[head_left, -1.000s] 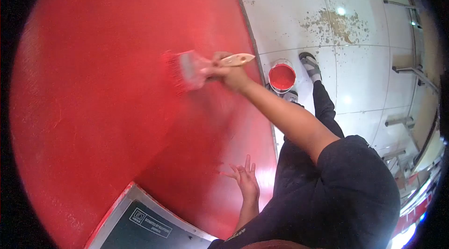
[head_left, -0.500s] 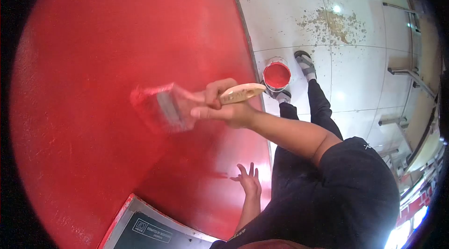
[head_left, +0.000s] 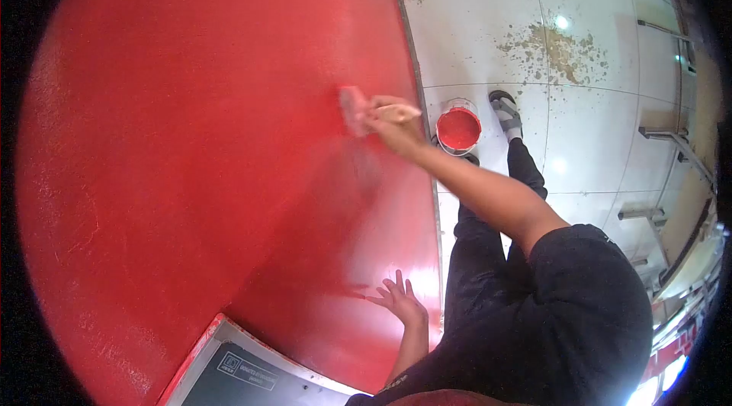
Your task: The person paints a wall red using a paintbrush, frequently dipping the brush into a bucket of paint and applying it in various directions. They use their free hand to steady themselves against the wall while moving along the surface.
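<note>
My right hand [head_left: 390, 118] is closed round the pale handle of a wide paintbrush [head_left: 399, 113]. The brush head, smeared by motion, is over the red-painted surface [head_left: 175, 101]. Lower down, my left hand [head_left: 401, 302] has its fingers spread close over the glossy red surface, holding nothing. Beyond the right hand, on the floor beside my feet, stands a paint bucket [head_left: 459, 130] with red paint inside and a wire handle.
A dark framed board [head_left: 244, 375] with a printed label and red on its rim is at the bottom. White floor tiles [head_left: 473, 25] run along the red surface, with a stained patch [head_left: 563, 51]. Metal furniture legs [head_left: 671, 139] stand at the right.
My right hand has moved the paintbrush up and to the right in view, nearer the edge by the bucket. My left hand stays spread in about the same place.
</note>
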Tool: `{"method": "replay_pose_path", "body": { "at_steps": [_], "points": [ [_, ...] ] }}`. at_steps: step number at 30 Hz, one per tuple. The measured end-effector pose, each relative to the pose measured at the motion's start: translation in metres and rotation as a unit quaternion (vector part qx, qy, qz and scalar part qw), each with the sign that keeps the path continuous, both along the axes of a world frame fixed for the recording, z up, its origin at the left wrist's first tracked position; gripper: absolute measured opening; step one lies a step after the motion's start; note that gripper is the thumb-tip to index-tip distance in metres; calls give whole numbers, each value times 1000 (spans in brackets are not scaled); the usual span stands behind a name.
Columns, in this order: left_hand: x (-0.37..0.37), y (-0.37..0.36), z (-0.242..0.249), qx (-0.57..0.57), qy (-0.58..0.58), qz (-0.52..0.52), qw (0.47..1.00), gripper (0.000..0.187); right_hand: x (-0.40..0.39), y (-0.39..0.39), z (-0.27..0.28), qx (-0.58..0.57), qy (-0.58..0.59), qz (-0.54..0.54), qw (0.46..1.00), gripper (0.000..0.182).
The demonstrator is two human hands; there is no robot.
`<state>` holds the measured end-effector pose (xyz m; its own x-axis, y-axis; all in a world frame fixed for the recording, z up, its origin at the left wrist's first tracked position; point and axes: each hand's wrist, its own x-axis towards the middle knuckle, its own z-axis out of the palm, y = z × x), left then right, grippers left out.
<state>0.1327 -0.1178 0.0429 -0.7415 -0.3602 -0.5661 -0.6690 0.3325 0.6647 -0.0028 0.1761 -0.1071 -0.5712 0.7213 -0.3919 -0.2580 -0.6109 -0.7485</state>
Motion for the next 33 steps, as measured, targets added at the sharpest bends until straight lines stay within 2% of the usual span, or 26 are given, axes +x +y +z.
{"method": "replay_pose_path", "body": {
  "at_steps": [2, 5, 6, 8, 9, 10, 11, 13, 17, 19, 20, 22, 23, 25, 26, 27, 28, 29, 30, 31, 33],
  "points": [
    [2, -4, -4, -5, 0, 11, 1000, 95, 7, 31, 84, -24, 125, 29, 991, 35],
    [5, -13, -16, 0, 1, 21, 1000, 100, 12, 46, 119, 14, 201, 67, 977, 39],
    [6, -17, -17, -1, -3, 19, 1000, 102, 1, 43, 111, 4, 231, 43, 972, 35],
    [5, -12, -13, -9, -9, 25, 1000, 103, -20, 33, 68, -203, 225, -7, 953, 30],
    [4, -10, -9, -11, -19, 30, 999, 103, -18, 33, 32, -219, 153, 0, 964, 27],
    [3, -9, -5, -5, -26, 22, 999, 101, -19, 21, -27, -243, 168, -17, 955, 26],
    [2, -11, -5, 1, -20, 23, 1000, 101, -11, 18, -61, -264, 107, -38, 958, 26],
    [3, -16, -4, 6, -37, 28, 999, 102, 10, 16, -123, -221, -8, 3, 975, 25],
    [5, -26, -17, -19, -67, 23, 997, 104, 16, 28, -119, -162, -68, 18, 984, 24],
    [11, -38, -24, -16, -84, 24, 996, 103, -8, 31, -75, -134, -9, 8, 991, 26],
    [13, -43, -28, -16, -101, 20, 995, 102, -18, 32, -44, -33, -28, 30, 999, 27],
    [15, -50, -31, -20, -95, 30, 995, 104, -24, 44, 49, 69, 38, 27, 997, 30],
    [18, -54, -31, -22, -92, 37, 995, 106, -21, 54, 97, 71, 122, 5, 990, 32],
    [21, -58, -31, -11, -90, 44, 995, 107, -21, 70, 150, -46, 298, -11, 953, 34],
    [23, -59, -31, -2, -88, 49, 995, 108, -18, 78, 169, -43, 301, -5, 953, 34],
    [27, -64, -34, 5, -85, 53, 995, 108, -16, 85, 186, -101, 345, -12, 933, 34],
    [31, -69, -37, -6, -88, 56, 995, 108, -16, 88, 196, -159, 387, -19, 908, 35],
    [36, -75, -42, -17, -92, 57, 994, 109, -19, 84, 196, -156, 387, -12, 909, 35],
    [41, -76, -45, -14, -92, 61, 994, 109, -25, 76, 187, -202, 386, 3, 900, 31],
    [46, -78, -49, -17, -96, 64, 993, 108, -32, 66, 173, -250, 384, 17, 889, 28],
    [52, -78, -49, -21, -99, 72, 992, 107, -41, 35, 118, -259, 305, 27, 916, 28]
  ]
}}
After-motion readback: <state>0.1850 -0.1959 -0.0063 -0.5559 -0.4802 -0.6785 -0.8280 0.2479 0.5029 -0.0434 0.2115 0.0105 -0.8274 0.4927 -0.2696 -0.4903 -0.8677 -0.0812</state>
